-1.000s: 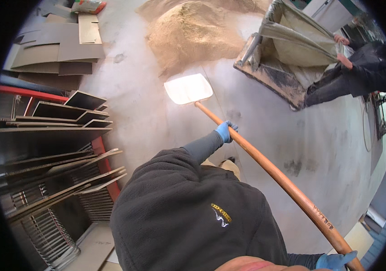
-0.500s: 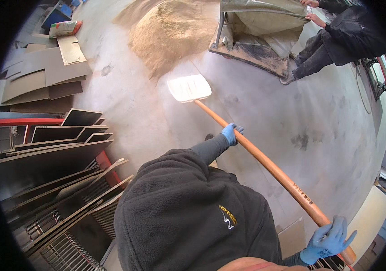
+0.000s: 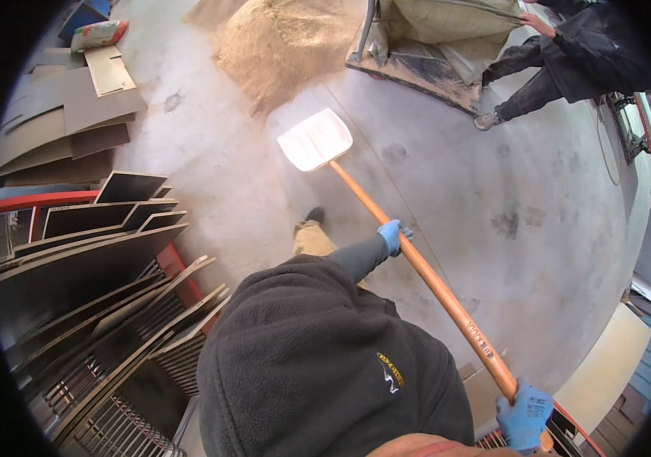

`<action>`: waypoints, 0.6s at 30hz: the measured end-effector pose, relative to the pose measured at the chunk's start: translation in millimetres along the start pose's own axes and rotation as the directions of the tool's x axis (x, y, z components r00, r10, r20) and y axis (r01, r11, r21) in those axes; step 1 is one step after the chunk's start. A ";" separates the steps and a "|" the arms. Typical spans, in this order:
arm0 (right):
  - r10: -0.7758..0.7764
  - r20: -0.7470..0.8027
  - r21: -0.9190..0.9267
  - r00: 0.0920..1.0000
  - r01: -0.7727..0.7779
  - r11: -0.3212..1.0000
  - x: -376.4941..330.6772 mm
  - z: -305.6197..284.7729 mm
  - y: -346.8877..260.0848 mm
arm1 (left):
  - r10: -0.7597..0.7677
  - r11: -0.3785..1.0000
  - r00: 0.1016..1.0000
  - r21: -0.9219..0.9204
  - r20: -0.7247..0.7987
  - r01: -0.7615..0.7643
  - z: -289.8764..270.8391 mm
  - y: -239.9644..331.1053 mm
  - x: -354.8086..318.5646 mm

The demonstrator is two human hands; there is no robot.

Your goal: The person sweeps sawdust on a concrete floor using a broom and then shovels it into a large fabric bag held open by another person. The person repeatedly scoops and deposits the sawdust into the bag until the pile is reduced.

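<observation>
I hold a long-handled shovel with both blue-gloved hands. Its broad white blade (image 3: pixel 315 141) lies ahead of me, low over the pale floor and a little short of a tan sawdust-like heap (image 3: pixel 284 46). My left hand (image 3: pixel 394 238) wraps round the wooden handle (image 3: pixel 443 293) partway up from the blade. Near the handle's rear end, at the lower right, my right hand (image 3: pixel 525 415) is closed round it. The blade looks bare. Whether it touches the floor I cannot tell.
A person in dark clothes (image 3: pixel 596 53) stands at the far right, one hand on a cart with a tan cloth bag (image 3: pixel 440 34). Dark boards (image 3: pixel 74 263) fill a red rack at my left. Flat sheets (image 3: pixel 74 114) and a filled sack (image 3: pixel 98 35) lie beyond it.
My right hand has closed round the handle; its fingers were looser before. The handle's rear end has swung left and the blade has tilted. My foot has come into view, stepping forward.
</observation>
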State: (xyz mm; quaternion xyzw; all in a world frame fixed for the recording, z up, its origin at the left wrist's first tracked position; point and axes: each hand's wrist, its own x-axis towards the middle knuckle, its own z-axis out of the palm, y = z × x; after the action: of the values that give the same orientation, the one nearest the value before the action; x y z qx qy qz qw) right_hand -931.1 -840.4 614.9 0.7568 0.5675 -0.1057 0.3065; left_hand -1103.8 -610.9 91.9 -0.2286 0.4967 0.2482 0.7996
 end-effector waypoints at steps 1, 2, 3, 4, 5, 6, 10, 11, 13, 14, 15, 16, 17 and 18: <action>-0.065 -0.011 -0.014 0.998 0.064 0.998 1.9 -2.5 -8.2 | -0.055 0.998 0.998 -0.010 -0.009 0.055 -3.8 6.6 -2.3; -0.134 -0.021 -0.031 0.991 0.134 0.991 4.4 -8.0 -17.4 | -0.024 1.000 0.999 0.004 -0.047 0.024 -5.4 13.8 -5.6; -0.209 -0.029 -0.051 0.977 0.207 0.977 10.7 -17.8 -33.8 | -0.005 1.000 0.999 0.015 -0.049 0.006 -12.0 30.6 -10.8; -0.123 0.220 0.034 0.968 0.118 0.992 29.6 -28.7 -48.6 | -0.001 1.000 0.998 0.011 -0.060 0.002 -15.0 53.8 -9.8; -0.116 0.301 0.083 0.947 0.095 0.992 39.8 -39.2 -63.9 | 0.004 1.000 0.997 -0.007 -0.074 -0.004 -18.0 69.4 -13.9; -0.110 0.381 0.130 0.918 0.065 0.989 51.8 -52.2 -89.1 | 0.028 0.999 0.997 -0.017 -0.078 -0.029 -23.7 94.1 -15.7; -0.131 0.595 0.268 0.793 -0.042 0.962 92.7 -110.0 -199.4 | 0.119 0.992 0.992 0.034 -0.051 -0.117 -51.5 214.2 -25.5; -0.165 0.596 0.291 0.786 -0.019 0.956 106.7 -118.5 -220.7 | 0.150 0.989 0.987 0.013 -0.049 -0.149 -52.6 247.6 -23.2; -0.211 0.555 0.438 0.804 -0.067 0.897 130.0 -136.9 -266.3 | 0.196 0.979 0.980 -0.060 -0.023 -0.197 -52.7 310.7 -28.6; -0.245 0.517 0.542 0.820 -0.091 0.836 144.2 -140.7 -290.7 | 0.215 0.971 0.977 -0.110 0.000 -0.213 -49.1 339.3 -32.7; -0.200 0.523 0.583 0.829 -0.176 0.793 155.0 -147.6 -309.3 | 0.230 0.962 0.973 -0.159 0.018 -0.224 -46.6 359.9 -39.2; -0.245 0.532 0.600 0.811 -0.157 0.784 165.8 -157.4 -322.3 | 0.219 0.956 0.973 -0.216 0.065 -0.201 -45.9 374.0 -47.6; -0.216 0.579 0.562 0.786 -0.193 0.804 180.3 -167.1 -333.6 | 0.198 0.953 0.969 -0.258 0.150 -0.155 -44.4 382.7 -56.2; -0.186 0.621 0.524 0.762 -0.227 0.821 192.2 -173.0 -341.6 | 0.178 0.946 0.964 -0.305 0.195 -0.113 -41.3 381.5 -66.5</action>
State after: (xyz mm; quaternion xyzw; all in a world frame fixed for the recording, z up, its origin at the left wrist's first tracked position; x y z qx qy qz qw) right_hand -1215.1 -529.3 536.4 0.7350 0.3588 -0.5213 0.2435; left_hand -1395.5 -352.8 90.2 -0.2773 0.3787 0.4010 0.7867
